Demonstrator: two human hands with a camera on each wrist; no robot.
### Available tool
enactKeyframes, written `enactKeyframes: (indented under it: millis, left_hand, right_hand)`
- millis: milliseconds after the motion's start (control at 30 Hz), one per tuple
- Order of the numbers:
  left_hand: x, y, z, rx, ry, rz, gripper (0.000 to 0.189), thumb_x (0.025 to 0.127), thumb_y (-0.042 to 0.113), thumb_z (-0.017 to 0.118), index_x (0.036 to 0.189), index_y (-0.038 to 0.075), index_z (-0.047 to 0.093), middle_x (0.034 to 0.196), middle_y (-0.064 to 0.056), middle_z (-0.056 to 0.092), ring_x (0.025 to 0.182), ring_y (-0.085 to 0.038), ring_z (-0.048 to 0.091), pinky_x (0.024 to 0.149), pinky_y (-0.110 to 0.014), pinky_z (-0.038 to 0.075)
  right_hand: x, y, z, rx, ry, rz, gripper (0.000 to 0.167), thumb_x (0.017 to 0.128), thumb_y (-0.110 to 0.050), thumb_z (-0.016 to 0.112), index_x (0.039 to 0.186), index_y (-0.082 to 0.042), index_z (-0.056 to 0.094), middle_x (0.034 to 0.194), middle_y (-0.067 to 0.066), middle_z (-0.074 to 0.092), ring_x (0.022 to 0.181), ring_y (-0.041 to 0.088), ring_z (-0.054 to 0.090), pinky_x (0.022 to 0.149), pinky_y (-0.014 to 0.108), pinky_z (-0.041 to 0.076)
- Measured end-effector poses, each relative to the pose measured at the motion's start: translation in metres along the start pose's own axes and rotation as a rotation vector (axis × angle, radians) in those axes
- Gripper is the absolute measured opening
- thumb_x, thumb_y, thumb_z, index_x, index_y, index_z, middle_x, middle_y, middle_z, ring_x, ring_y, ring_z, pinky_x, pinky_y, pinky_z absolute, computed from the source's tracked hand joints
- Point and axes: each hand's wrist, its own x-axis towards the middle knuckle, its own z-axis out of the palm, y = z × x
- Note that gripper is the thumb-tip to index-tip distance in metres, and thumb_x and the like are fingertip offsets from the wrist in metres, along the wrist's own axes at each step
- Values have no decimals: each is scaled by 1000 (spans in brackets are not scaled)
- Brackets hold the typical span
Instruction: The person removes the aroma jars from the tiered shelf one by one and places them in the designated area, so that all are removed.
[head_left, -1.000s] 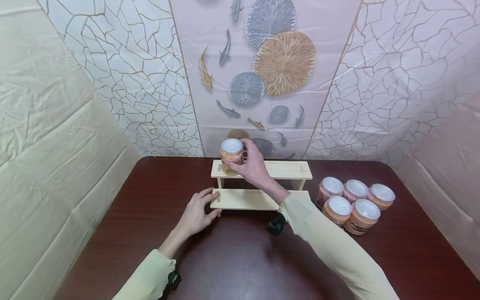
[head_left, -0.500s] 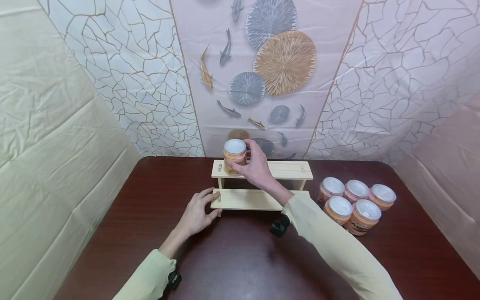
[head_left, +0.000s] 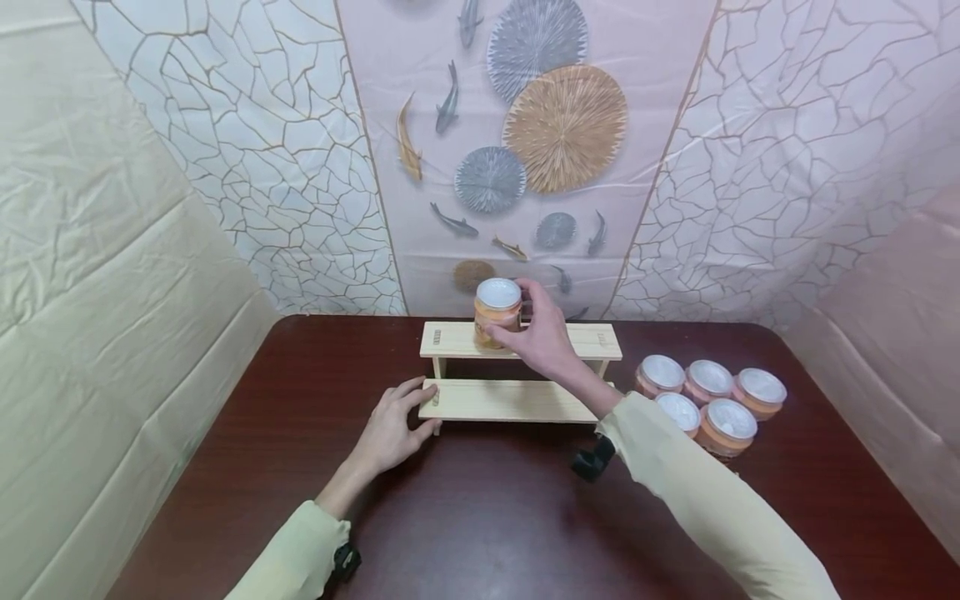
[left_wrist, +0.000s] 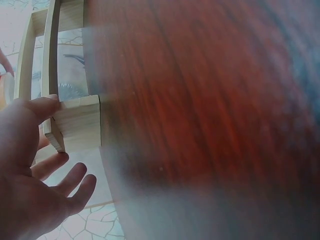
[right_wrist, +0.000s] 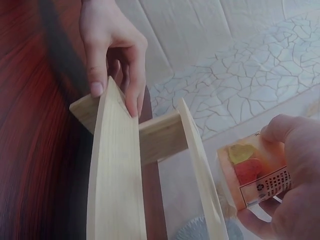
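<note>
My right hand (head_left: pixel 551 337) grips an orange jar (head_left: pixel 497 321) with a white lid, thumb in front and fingers behind. The jar is upright over the upper board (head_left: pixel 581 340) of a two-tier wooden stand, left of its middle. In the right wrist view its fruit-printed label (right_wrist: pixel 250 170) shows, and a narrow gap appears between the jar's base and the board. With thumb and finger, my left hand (head_left: pixel 393 425) pinches the left end of the lower board (head_left: pixel 510 400). The other left fingers (left_wrist: pixel 82 190) extend free in the left wrist view.
Several more white-lidded jars (head_left: pixel 727 421) stand grouped in two rows on the dark wooden table (head_left: pixel 480 517), right of the stand, partly behind my right sleeve. A patterned cloth (head_left: pixel 562 242) hangs behind the table's back edge.
My right hand has moved to the right along the upper board, carrying the jar from near the left end towards the middle. My left hand has stayed on the lower board.
</note>
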Motion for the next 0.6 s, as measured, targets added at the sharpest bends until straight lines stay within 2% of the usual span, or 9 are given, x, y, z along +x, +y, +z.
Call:
enactKeyframes:
  millis: [367,600]
  left_hand:
    - [0,-1,0,-2,-2,-2,53,82,18,83,129,1,67,138,-21,56,117,-42,55,94,-54,46]
    - [-1,0,-1,-1,-4,-5,53,81,19,84,129,2,67,138,-21,56,116,-41,55,94,-54,46]
  right_hand:
    - [-10,2,-36,-41,15,25,72,77,-12,86,135,5,47,120,22,57,99,38,62,83,48,51]
    - [-18,3,-63,-60,26,72,72,80,-12,84,138,3,45,121,21,56,99,37,62,80,47,53]
